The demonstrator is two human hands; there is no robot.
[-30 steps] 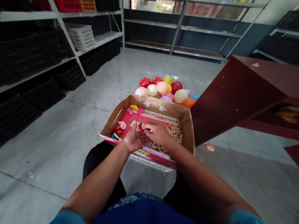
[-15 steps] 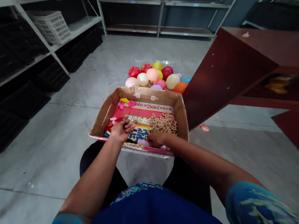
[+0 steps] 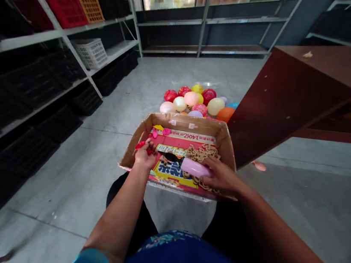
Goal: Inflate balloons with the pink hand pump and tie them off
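An open cardboard box (image 3: 127,151) rests across my knees. Inside it, my right hand (image 3: 220,174) is closed around a lilac balloon pump (image 3: 195,167), whose black end points left. My left hand (image 3: 147,156), palm up with fingers curled, holds a limp red balloon (image 3: 140,145) at the box's left side. The pump's black end lies close to the left fingers; whether they touch I cannot tell. Tan twisted cord (image 3: 203,151) is heaped at the box's right. Several flat balloons, pink (image 3: 166,131) and yellow (image 3: 158,127), lie in the far left corner.
Several inflated balloons (image 3: 192,98) sit on the floor beyond the box. A dark red wooden unit (image 3: 273,101) stands close on the right. Shelving with black crates (image 3: 56,128) and a white basket (image 3: 91,53) runs along the left. A flat peach balloon (image 3: 259,166) lies on the floor.
My right hand has lifted the pump from the box's near side and turned it toward my left hand. The red balloon is now in my left hand. The view has shifted left and up.
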